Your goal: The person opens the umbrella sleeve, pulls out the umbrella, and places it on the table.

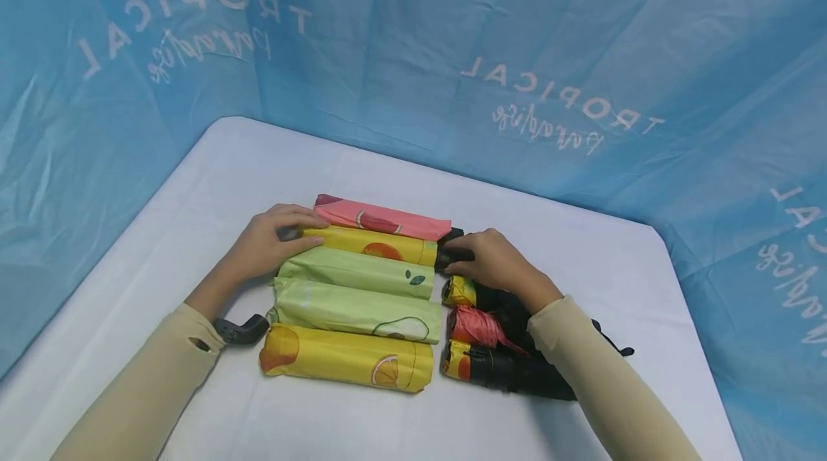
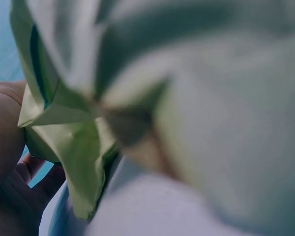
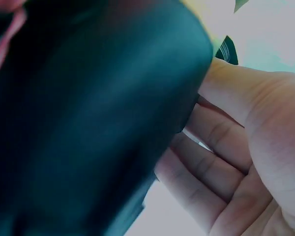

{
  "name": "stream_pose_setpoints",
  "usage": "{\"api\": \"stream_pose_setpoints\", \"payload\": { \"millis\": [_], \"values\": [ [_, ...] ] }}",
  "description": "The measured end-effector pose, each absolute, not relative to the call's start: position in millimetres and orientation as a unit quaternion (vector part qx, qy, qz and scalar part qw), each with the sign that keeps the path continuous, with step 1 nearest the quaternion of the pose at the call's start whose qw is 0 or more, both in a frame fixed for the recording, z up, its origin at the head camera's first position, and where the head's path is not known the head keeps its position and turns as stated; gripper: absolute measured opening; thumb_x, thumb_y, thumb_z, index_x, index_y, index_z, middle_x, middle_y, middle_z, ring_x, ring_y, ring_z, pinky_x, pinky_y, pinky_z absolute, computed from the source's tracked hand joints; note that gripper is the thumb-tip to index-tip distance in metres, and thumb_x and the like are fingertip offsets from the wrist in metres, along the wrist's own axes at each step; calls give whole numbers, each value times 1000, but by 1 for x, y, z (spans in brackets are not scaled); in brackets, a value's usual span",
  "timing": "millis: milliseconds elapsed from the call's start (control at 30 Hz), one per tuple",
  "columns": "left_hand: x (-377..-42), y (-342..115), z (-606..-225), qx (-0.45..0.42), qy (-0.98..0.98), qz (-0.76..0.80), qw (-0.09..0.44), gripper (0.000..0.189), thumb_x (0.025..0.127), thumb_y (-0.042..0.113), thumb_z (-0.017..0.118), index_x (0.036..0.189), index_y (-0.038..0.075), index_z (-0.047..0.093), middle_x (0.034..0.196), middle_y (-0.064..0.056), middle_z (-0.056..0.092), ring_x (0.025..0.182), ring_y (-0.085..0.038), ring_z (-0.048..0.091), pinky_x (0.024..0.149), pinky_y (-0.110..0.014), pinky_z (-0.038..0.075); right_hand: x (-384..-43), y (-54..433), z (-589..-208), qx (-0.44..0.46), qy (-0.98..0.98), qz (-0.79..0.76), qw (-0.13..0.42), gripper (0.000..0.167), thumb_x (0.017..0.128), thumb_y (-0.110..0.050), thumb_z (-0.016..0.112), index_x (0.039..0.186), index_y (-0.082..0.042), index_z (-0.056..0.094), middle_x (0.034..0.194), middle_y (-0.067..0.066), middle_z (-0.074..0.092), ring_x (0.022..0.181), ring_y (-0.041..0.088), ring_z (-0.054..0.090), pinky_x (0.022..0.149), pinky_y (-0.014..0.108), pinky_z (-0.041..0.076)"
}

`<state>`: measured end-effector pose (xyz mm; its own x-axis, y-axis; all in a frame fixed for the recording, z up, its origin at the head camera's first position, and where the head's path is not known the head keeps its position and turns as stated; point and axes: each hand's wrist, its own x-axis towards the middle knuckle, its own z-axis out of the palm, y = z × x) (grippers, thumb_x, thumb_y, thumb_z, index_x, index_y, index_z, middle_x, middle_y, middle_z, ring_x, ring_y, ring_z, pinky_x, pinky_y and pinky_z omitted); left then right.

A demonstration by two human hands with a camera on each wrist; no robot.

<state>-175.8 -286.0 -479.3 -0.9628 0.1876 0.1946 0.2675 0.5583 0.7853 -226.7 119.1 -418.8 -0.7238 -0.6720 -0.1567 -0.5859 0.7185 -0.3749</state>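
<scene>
Several folded umbrellas in fruit-print sleeves lie side by side in the head view. My left hand (image 1: 265,244) grips the left end of the yellow umbrella (image 1: 349,240), its thumb on the near side and fingers on the far side. At that umbrella's right end, my right hand (image 1: 500,261) pinches the black end piece (image 1: 451,257). Beyond it lies a pink umbrella (image 1: 394,219). On the near side are two light green ones, a plain one (image 1: 362,273) and one with an avocado print (image 1: 355,309), then a yellow one with an orange slice (image 1: 342,359).
Right of the row, under my right forearm, lie black rolled umbrellas with a pink end (image 1: 474,326) and yellow ends (image 1: 460,360). A curved black handle (image 1: 244,332) sits by my left wrist. Blue printed curtains (image 1: 413,87) surround the white table (image 1: 271,152). Blurred fabric fills much of both wrist views.
</scene>
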Motion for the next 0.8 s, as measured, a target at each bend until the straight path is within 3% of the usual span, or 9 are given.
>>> {"api": "stream_pose_setpoints", "payload": {
  "millis": [200,300,500,800],
  "values": [
    [-176,-284,-478,-126,-883,-451,45,24,93,30,79,117,26,78,124,3,69,129,-23,51,112,-56,37,-227,132,-417,-318,923,-151,154,42,93,-27,79,130,-11,71,123,5,72,105,19,69,91,42,58],
    [-176,-284,-479,-129,-882,-450,51,24,93,28,79,116,25,78,124,2,69,128,-23,52,111,-55,38,-228,138,-416,-307,927,-148,156,42,92,-28,79,130,-12,71,124,6,72,110,22,68,95,45,57],
    [-177,-285,-481,-125,-883,-450,49,24,93,27,79,117,25,77,125,2,69,128,-23,52,111,-55,38,-229,150,-417,-299,930,-146,154,43,92,-28,80,131,-13,71,127,6,71,115,24,67,98,46,55],
    [-177,-285,-482,-127,-883,-449,46,24,93,26,78,117,26,77,125,3,68,128,-22,52,112,-54,38,-228,175,-417,-282,936,-143,156,42,91,-26,80,130,-12,71,121,7,73,106,22,69,92,46,58]
  ]
}}
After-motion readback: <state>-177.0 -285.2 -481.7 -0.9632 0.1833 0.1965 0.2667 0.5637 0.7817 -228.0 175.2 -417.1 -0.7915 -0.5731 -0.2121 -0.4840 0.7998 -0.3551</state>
